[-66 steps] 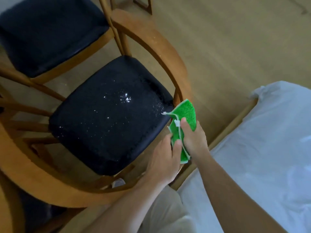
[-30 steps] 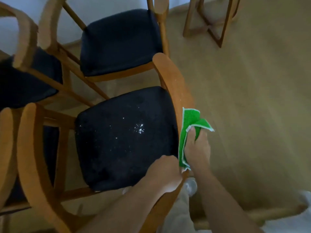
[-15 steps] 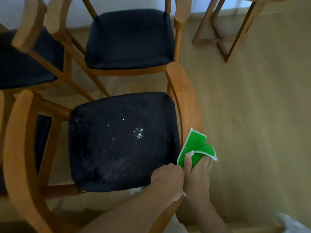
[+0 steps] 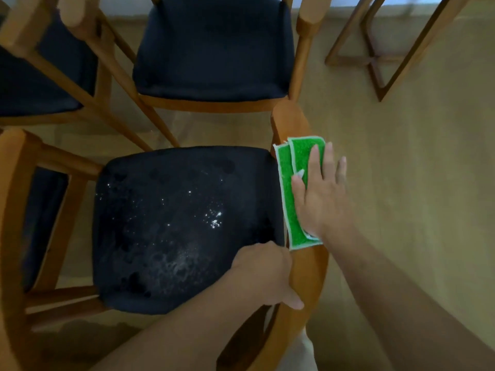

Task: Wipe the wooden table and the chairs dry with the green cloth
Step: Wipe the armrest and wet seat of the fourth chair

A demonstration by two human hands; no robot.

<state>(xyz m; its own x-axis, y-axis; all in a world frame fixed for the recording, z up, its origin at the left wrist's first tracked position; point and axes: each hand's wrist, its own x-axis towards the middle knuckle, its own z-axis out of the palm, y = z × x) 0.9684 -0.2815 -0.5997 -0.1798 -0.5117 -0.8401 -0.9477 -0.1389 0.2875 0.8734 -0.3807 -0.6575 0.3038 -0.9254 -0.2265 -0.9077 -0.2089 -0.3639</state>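
Seen from above: our right hand lies flat, fingers straight and slightly spread, pressing the folded green cloth with pale edging onto the curved wooden armrest of the nearest wooden chair with a dark upholstered seat. The right forearm runs in from the lower right corner, the wrist straight and the fingers pointing away from us along the rail. The cloth is draped along the top of the armrest, just beside the seat's right edge. Our left hand grips the same armrest nearer to us, fingers curled over its inner side and the thumb laid on the wood; the left forearm crosses the seat's near corner. The seat surface shows bright scattered droplets and a pale smear. A second dark-seated wooden chair stands beyond, and a crossed wooden leg frame rests on the light floor at upper right.
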